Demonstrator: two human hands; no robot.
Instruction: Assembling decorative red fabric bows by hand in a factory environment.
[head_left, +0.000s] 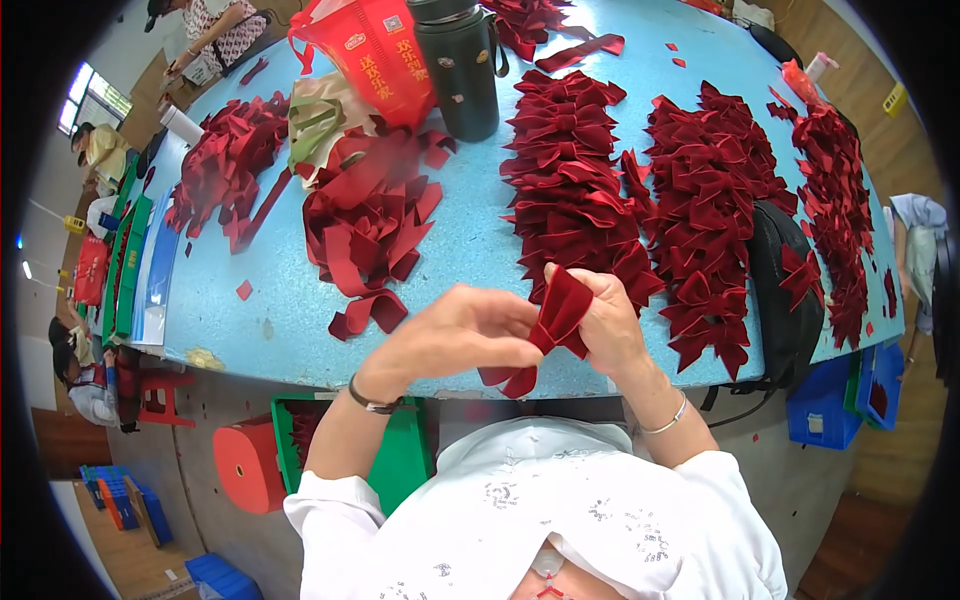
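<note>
In front of me, over the near edge of the table, I hold a dark red velvet ribbon bow (562, 312). My right hand (612, 325) pinches its looped upper part between thumb and fingers. My left hand (462, 335) closes on its middle from the other side, thumb and fingertips at the fold; some of those fingertips are hidden behind the ribbon. Below the fold a loose ribbon end (518, 382) hangs down. Just beyond my hands lies a long heap of finished-looking bows (565, 170). Left of it is a tangle of flat ribbon strips (365, 225).
More bow rows (710, 200) lie right, beside a black bag (787, 290). A dark bottle (457, 75) and a red bag (370, 60) stand at the back of the blue table (250, 320). Below are a green crate (405, 450) and a red roll (247, 465). Other people sit left.
</note>
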